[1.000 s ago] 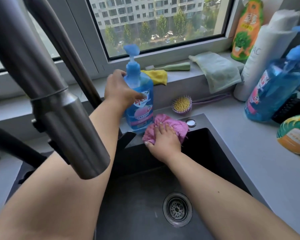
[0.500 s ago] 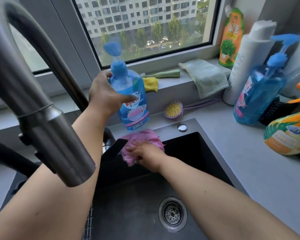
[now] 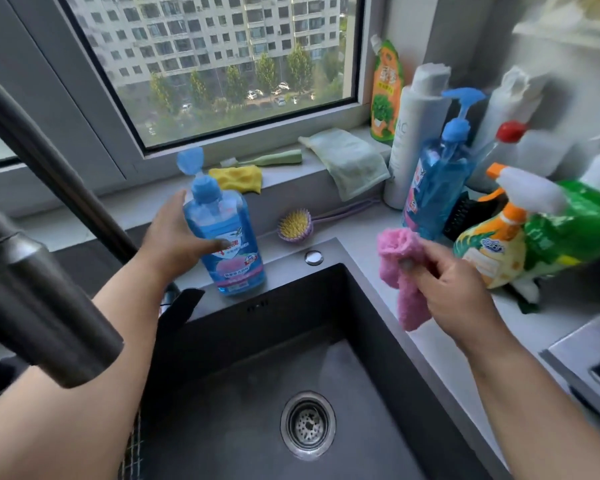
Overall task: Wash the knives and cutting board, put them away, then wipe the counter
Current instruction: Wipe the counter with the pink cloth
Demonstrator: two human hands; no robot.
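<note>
Counter (image 3: 426,344), pale grey, running along the right of the black sink (image 3: 243,372) and behind it under the window: the surface now being wiped, no knives or cutting board in sight. Right hand (image 3: 454,299), held just above the sink's right rim, pinches a pink cloth (image 3: 400,271) between thumb and curled fingers; the cloth is bunched at the top, with a loose tail hanging toward the rim. Left hand (image 3: 175,237) is wrapped round a blue soap bottle (image 3: 224,233), thumb across its label; the bottle looks to stand on, or just above, the strip of counter behind the sink, and contact at the base cannot be told. Judged step: clearing and wiping the strip around the bottles. To do it well, the cloth likely wants opening flat rather than balled, pressed down with a spread palm, drawn toward the sink so drips fall into the basin. Each bottle should be lifted rather than wiped around. Beyond the hands: a round yellow-bristled brush (image 3: 295,225) lies on the counter behind the sink; a second blue pump bottle (image 3: 437,181), an orange spray bottle (image 3: 492,247) and a green pack (image 3: 575,223) crowd the right corner, near the cloth, and a careless sweep could topple them. A yellow sponge (image 3: 238,177) and a pale green cloth (image 3: 352,161) lie on the sill.
</note>
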